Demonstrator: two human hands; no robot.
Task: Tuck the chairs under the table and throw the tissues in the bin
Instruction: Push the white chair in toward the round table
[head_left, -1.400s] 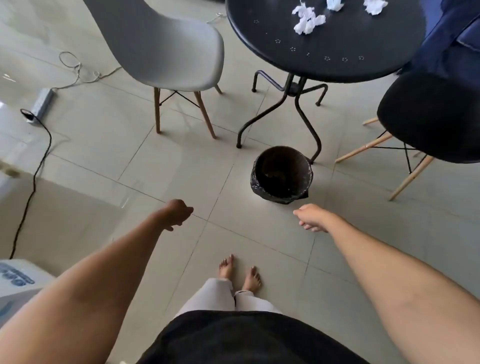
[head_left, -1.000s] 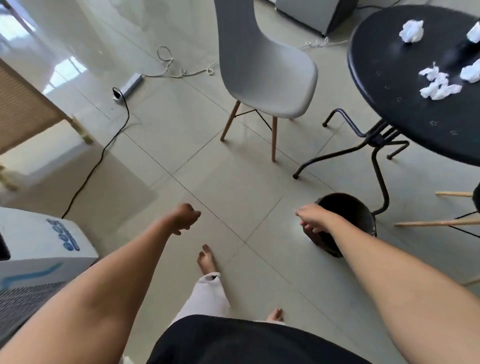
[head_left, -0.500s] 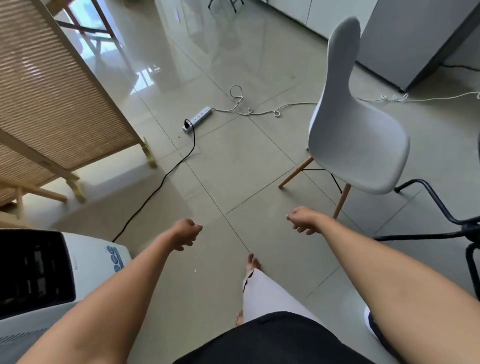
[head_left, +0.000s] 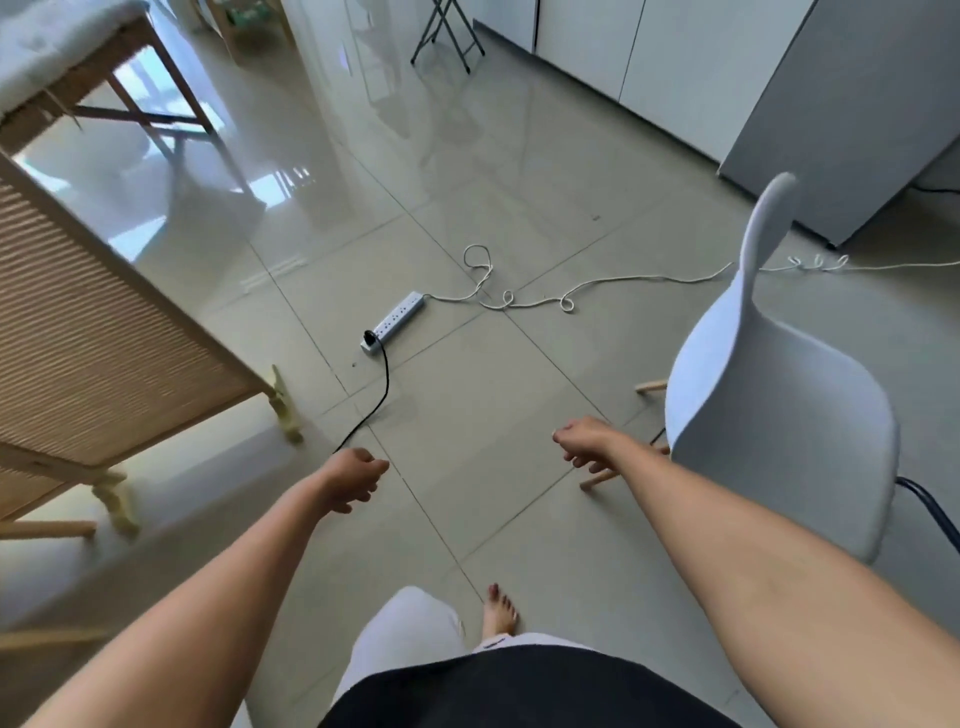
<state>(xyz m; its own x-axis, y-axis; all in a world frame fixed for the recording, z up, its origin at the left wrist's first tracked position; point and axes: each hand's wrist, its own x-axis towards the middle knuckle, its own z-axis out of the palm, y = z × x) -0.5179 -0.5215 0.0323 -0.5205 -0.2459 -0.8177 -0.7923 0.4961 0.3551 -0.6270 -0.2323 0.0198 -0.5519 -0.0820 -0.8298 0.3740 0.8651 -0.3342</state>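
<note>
A bare foot (head_left: 500, 610) stands on the tiles. Both hands hang loosely curled and hold nothing: the left hand (head_left: 353, 478) over bare floor, the right hand (head_left: 584, 441) just beside the grey chair (head_left: 774, 415), apart from it. Farther off lies a power strip (head_left: 394, 322) with its white cord (head_left: 597, 285).

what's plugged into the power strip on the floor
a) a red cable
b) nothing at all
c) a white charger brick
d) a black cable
d: a black cable runs from a plug at the near end of the power strip toward the person; the white cord at the far end is the strip's own lead.
</note>
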